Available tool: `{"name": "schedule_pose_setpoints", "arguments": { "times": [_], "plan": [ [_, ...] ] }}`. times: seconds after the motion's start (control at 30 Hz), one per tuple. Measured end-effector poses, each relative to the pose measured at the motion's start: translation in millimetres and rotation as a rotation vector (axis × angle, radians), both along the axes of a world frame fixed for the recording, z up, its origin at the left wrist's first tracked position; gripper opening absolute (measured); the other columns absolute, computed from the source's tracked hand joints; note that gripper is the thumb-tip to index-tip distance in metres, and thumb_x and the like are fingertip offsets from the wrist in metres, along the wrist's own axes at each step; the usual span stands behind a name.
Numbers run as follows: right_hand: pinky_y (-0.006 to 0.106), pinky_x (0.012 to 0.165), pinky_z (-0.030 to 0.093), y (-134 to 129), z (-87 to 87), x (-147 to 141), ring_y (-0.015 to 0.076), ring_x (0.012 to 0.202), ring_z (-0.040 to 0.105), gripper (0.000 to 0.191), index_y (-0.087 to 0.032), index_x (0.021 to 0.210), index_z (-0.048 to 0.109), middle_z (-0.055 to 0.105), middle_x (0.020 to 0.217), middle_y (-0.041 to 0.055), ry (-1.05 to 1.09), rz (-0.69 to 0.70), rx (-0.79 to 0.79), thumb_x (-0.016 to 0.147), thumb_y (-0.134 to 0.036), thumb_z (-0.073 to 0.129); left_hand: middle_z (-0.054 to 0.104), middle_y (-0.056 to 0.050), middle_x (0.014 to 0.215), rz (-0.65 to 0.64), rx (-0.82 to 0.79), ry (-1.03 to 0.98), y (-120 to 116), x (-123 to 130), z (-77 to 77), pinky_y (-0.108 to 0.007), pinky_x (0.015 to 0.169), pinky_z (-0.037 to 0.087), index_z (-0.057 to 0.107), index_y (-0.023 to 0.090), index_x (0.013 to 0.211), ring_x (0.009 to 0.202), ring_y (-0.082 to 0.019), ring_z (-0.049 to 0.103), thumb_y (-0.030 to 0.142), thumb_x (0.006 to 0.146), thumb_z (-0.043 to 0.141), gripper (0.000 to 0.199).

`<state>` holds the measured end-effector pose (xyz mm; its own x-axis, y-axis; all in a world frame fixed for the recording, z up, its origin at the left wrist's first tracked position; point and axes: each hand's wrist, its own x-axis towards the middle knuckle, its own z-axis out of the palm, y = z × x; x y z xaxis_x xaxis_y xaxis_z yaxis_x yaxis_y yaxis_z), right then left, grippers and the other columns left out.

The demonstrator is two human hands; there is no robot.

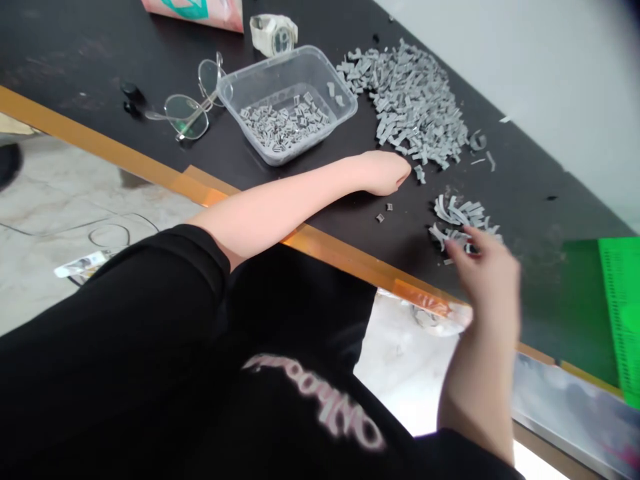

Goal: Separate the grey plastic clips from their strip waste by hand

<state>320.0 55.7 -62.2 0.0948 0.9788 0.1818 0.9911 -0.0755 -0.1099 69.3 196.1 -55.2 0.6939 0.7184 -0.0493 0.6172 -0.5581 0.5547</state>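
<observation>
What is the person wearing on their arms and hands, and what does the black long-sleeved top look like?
The left hand and the right hand, which is blurred, are bare, with no gloves. The black fabric long-sleeved top has a left sleeve and a right sleeve that stop short of the wrists. Its front carries blurred pale pink lettering.

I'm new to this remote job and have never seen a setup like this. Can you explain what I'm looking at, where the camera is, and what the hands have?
No machine is involved: these are a person's two bare hands, seen from one camera worn on their head, looking down past their black top. The left hand rests closed on a black tabletop, beside a heap of small gray pieces. The right hand, blurred, is at some curved gray strips; whether it holds any cannot be told. A clear plastic tub of gray pieces, eyeglasses and a wristwatch lie farther off.
</observation>
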Motion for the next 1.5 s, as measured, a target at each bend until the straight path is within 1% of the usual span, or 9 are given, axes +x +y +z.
{"name": "schedule_pose_setpoints", "arguments": {
  "times": [0.13, 0.23, 0.53, 0.87, 1.07, 1.23, 1.37, 1.43, 1.5],
  "plan": [
    [0.050, 0.102, 0.049, -3, -34.2, 6, 0.0335, 0.110, 0.068, 0.034, -0.008, 0.108, 0.074, 0.074, 0.114, 0.0215, -0.009, -0.063, 0.087, 0.092, -0.026, 0.049, 0.071, -0.013, 0.102, 0.004, -0.014, -0.001, -2, 0, 1.4, -0.035, 0.078, 0.039, 0.077, 0.014, 0.103, 0.089, -0.025, 0.063, 0.010, 0.079, 0.059, 0.031],
    [0.049, 0.096, 0.050, -6, -40.3, 12, 0.0344, 0.104, 0.070, 0.036, -0.010, 0.100, 0.076, 0.076, 0.105, 0.0205, 0.029, -0.092, 0.146, 0.092, -0.029, 0.047, 0.071, -0.012, 0.099, 0.014, -0.021, -0.012, -2, 0, 1.4, -0.035, 0.078, 0.039, 0.076, 0.015, 0.100, 0.088, -0.025, 0.063, 0.009, 0.078, 0.060, 0.029],
    [0.033, 0.082, 0.052, 7, -12.5, 1, 0.0261, 0.083, 0.073, 0.039, -0.011, 0.097, 0.078, 0.079, 0.092, 0.0157, 0.074, -0.099, 0.273, 0.087, -0.036, 0.050, 0.070, -0.012, 0.098, 0.000, -0.004, 0.011, -1, 0, 1.8, -0.035, 0.075, 0.039, 0.076, 0.016, 0.101, 0.086, -0.025, 0.063, 0.009, 0.078, 0.058, 0.030],
    [0.039, 0.076, 0.046, 9, 22.4, 3, 0.0313, 0.082, 0.070, 0.034, -0.018, 0.091, 0.081, 0.078, 0.078, 0.0131, 0.100, -0.357, -0.152, 0.070, -0.037, 0.063, 0.071, -0.014, 0.101, -0.026, -0.009, -0.016, -1, -1, 0.1, -0.036, 0.077, 0.040, 0.077, 0.013, 0.104, 0.089, -0.026, 0.063, 0.007, 0.080, 0.055, 0.033],
    [0.034, 0.059, 0.039, 4, 39.1, 0, 0.0231, 0.064, 0.060, 0.032, -0.025, 0.089, 0.077, 0.072, 0.071, 0.0053, 0.224, -0.280, -0.223, 0.072, -0.047, 0.061, 0.071, -0.016, 0.106, -0.042, -0.004, 0.006, -4, -3, 4.1, -0.036, 0.078, 0.043, 0.076, 0.011, 0.108, 0.092, -0.026, 0.064, 0.008, 0.082, 0.052, 0.035],
    [0.031, 0.057, 0.036, 37, 47.1, -22, 0.0169, 0.060, 0.054, 0.028, -0.021, 0.079, 0.071, 0.066, 0.067, 0.0031, 0.424, -0.119, -0.114, 0.075, -0.048, 0.063, 0.073, -0.015, 0.099, -0.015, -0.043, -0.094, 4, -4, -0.7, -0.031, 0.073, 0.042, 0.074, 0.009, 0.099, 0.082, -0.021, 0.063, 0.008, 0.083, 0.052, 0.027],
    [0.030, 0.061, 0.046, 83, 41.4, -53, 0.0160, 0.061, 0.059, 0.027, -0.016, 0.084, 0.074, 0.071, 0.069, 0.0054, 0.884, -0.003, -0.121, 0.067, -0.037, 0.073, 0.067, -0.001, 0.063, 0.137, -0.360, -0.393, 16, -3, -5.4, -0.026, 0.063, 0.038, 0.068, 0.014, 0.080, 0.057, -0.013, 0.055, 0.005, 0.080, 0.055, 0.016],
    [0.029, 0.059, 0.046, 105, 34.9, -65, 0.0151, 0.058, 0.058, 0.023, -0.016, 0.081, 0.073, 0.070, 0.065, 0.0036, 1.019, 0.026, -0.176, 0.063, -0.031, 0.074, 0.064, 0.002, 0.057, 0.321, -0.583, -0.613, 21, -1, -5.8, -0.024, 0.061, 0.038, 0.063, 0.016, 0.073, 0.054, -0.012, 0.052, 0.005, 0.079, 0.058, 0.013],
    [0.029, 0.057, 0.046, 120, 26.9, -74, 0.0142, 0.056, 0.057, 0.019, -0.017, 0.076, 0.071, 0.069, 0.063, 0.0027, 1.123, 0.077, -0.248, 0.061, -0.028, 0.074, 0.065, 0.001, 0.059, 0.355, -0.596, -0.669, 23, 0, -6.2, -0.024, 0.060, 0.040, 0.061, 0.016, 0.073, 0.052, -0.011, 0.052, 0.004, 0.081, 0.056, 0.015]
  ]
}}
